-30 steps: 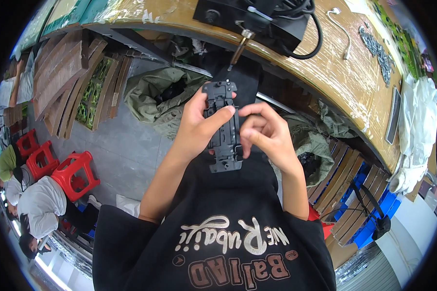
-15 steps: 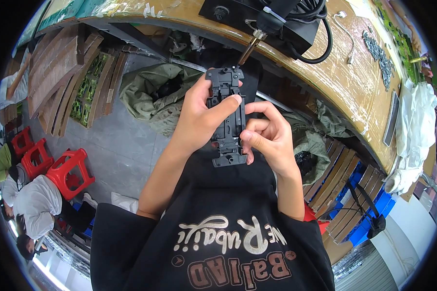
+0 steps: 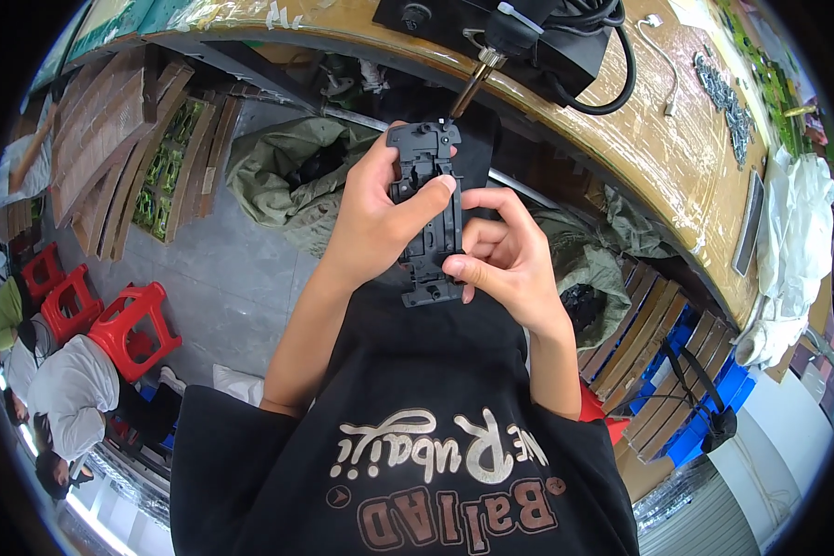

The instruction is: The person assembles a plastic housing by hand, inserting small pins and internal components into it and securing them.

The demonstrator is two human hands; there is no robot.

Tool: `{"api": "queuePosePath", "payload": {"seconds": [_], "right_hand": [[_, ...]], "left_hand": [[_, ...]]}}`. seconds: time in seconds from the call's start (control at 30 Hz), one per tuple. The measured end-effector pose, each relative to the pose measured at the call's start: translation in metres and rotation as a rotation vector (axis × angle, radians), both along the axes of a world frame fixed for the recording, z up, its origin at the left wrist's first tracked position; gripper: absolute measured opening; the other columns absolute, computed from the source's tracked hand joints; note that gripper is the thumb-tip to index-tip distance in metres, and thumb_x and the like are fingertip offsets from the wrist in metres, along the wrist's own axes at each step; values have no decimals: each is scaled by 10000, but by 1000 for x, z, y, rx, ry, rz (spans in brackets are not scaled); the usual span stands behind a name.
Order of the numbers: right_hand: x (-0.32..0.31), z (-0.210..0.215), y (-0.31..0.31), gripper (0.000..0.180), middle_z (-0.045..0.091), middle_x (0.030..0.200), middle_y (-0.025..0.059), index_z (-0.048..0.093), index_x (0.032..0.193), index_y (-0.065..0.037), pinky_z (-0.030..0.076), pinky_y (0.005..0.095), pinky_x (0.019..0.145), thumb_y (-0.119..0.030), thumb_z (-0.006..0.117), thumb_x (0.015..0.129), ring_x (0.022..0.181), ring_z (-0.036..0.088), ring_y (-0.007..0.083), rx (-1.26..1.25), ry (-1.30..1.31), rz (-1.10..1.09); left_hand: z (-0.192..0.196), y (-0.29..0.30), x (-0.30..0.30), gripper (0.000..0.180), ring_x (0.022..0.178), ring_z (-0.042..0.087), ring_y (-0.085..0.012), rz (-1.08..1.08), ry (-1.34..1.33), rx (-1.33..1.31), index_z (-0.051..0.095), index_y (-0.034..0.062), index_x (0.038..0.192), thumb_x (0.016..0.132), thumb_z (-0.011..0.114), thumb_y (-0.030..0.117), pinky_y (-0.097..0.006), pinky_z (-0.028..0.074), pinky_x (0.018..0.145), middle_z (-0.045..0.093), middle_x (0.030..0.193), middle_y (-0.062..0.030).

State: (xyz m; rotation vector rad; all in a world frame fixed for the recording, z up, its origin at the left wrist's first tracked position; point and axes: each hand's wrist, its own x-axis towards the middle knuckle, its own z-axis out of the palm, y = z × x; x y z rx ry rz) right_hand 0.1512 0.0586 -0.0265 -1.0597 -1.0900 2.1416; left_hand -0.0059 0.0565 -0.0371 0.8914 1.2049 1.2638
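A long black moulded plastic chassis [image 3: 428, 248] with posts and slots is held up in front of my body, its length running away from me. My left hand [image 3: 378, 222] grips its left side, the thumb laid across the top and the other fingers hidden beneath. My right hand [image 3: 511, 258] pinches the lower right edge between thumb and curled fingers. The metal shaft of a fixed power screwdriver [image 3: 474, 83] comes down from the bench, its tip at the far right corner of the chassis. Whether the tip touches the plastic I cannot tell.
Beyond my hands runs a worn wooden bench [image 3: 695, 176] with a black box and thick cables [image 3: 621, 88], and a pile of screws [image 3: 721, 97]. Green sacks [image 3: 283, 181] hang below. Stacked trays [image 3: 111, 139], red stools [image 3: 137, 329] and seated people [image 3: 69, 389] are at left.
Both hands have brought the chassis slightly left and away from me. The right thumb has slid a little over its edge. The driver's shaft has shifted slightly left.
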Motion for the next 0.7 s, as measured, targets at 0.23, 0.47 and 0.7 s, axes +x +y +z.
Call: {"api": "queuePosePath", "payload": {"seconds": [0.23,0.47,0.7], "right_hand": [[-4,0,1,437,492,649,15,378,1099,-28,399,187,450,-9,638,748,571,492,61,-4,7,-21],[-3,4,2,434,488,653,13,377,1100,-23,398,184,446,-9,635,751,574,491,61,16,2,-32],[-4,6,2,434,485,654,10,378,1102,-20,402,184,447,-3,633,752,585,496,61,28,4,-47]], "left_hand": [[1,2,-1,197,709,476,-52,16,14,-6,509,-8,914,732,568,39,-204,411,627,510,794,-3],[4,5,-1,191,695,471,-49,5,24,-26,509,-4,906,729,568,39,-200,404,619,510,768,3],[2,7,-2,182,705,467,-48,-3,10,-12,509,0,894,727,569,37,-203,403,624,509,770,3]]}}
